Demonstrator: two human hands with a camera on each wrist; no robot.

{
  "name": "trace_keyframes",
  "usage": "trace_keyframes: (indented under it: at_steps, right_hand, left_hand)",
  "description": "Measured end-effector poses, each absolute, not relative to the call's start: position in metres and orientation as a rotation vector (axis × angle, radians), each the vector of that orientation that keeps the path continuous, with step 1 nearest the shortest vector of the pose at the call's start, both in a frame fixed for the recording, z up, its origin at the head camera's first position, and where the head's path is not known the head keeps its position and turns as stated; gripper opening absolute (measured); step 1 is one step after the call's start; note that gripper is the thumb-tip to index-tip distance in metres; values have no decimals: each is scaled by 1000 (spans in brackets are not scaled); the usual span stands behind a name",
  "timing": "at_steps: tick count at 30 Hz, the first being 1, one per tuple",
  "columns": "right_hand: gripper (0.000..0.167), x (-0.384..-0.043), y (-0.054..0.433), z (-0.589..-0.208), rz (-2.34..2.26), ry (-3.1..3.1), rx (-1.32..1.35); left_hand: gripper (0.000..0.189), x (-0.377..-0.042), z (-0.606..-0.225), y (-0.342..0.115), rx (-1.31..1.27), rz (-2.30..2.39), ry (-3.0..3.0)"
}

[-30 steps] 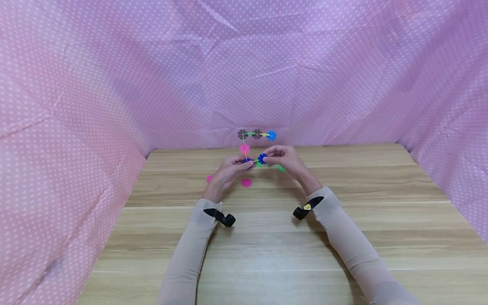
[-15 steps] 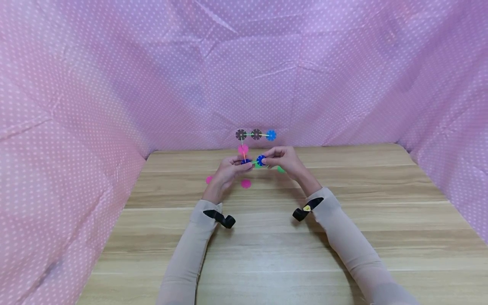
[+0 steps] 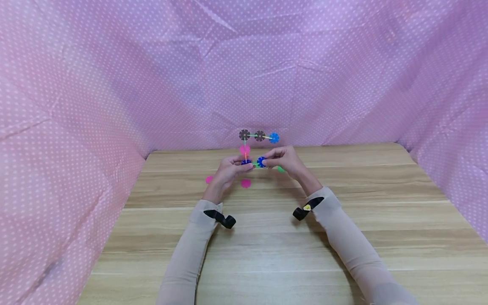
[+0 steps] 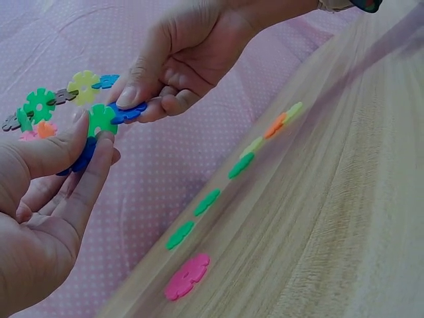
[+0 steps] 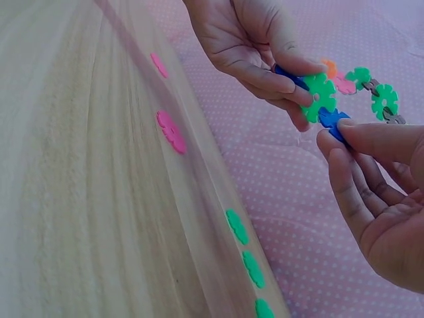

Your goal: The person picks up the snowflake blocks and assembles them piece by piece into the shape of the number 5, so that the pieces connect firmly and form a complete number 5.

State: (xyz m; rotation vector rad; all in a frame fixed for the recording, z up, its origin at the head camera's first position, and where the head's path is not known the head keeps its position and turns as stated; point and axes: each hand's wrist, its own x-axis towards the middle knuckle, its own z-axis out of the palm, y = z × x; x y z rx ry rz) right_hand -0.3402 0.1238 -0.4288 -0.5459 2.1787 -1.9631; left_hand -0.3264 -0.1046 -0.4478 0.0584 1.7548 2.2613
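Note:
Both hands hold one chain of slotted snowflake discs above the table's far edge. My left hand (image 3: 230, 170) pinches a dark blue disc (image 4: 81, 159) between thumb and fingers, which partly cover it. Thumb and fingertips of my right hand (image 3: 286, 161) pinch another blue disc (image 3: 261, 162). A green disc (image 5: 320, 94) stands between those two blue discs and touches both. From the left hand the chain runs away through a pink disc (image 3: 245, 149) to a grey disc (image 3: 244, 135), then turns right past a second grey disc (image 3: 260, 136) to a light blue disc (image 3: 273, 137).
Loose discs lie along the far part of the wooden table (image 3: 267, 245): a pink one (image 3: 245, 183), another pink one (image 3: 209, 179) by the left wrist, a green one (image 3: 281, 169), plus orange (image 4: 274, 126) and yellow ones. Pink dotted cloth (image 3: 244, 76) surrounds the table.
The chain's far end has swayed a little left, then right. The blue disc in my right hand has dropped slightly. Both hands keep their grips.

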Motion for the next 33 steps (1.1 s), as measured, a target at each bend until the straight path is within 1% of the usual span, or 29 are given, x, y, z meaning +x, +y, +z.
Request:
trace_keyframes:
  at_steps: [9, 15, 19, 22, 29, 33]
  right_hand:
    - [22, -341, 121, -431, -2025, 2128, -542]
    - [25, -339, 120, -431, -2038, 2154, -537]
    - [25, -339, 119, -432, -2030, 2164, -522]
    - [26, -339, 118, -434, -2027, 2158, -517]
    - [28, -342, 117, -435, -2037, 2119, -496]
    - [28, -342, 117, -434, -2027, 2121, -482]
  left_hand:
    - [49, -326, -447, -102, 23, 2279, 1758]
    - [44, -326, -446, -102, 2, 2284, 1754]
    - [45, -326, -447, -103, -9, 2297, 1746]
    - [47, -326, -448, -103, -1, 2307, 1735]
    - [44, -326, -447, -104, 23, 2299, 1738]
    - [47, -327, -448, -104, 54, 2256, 1771]
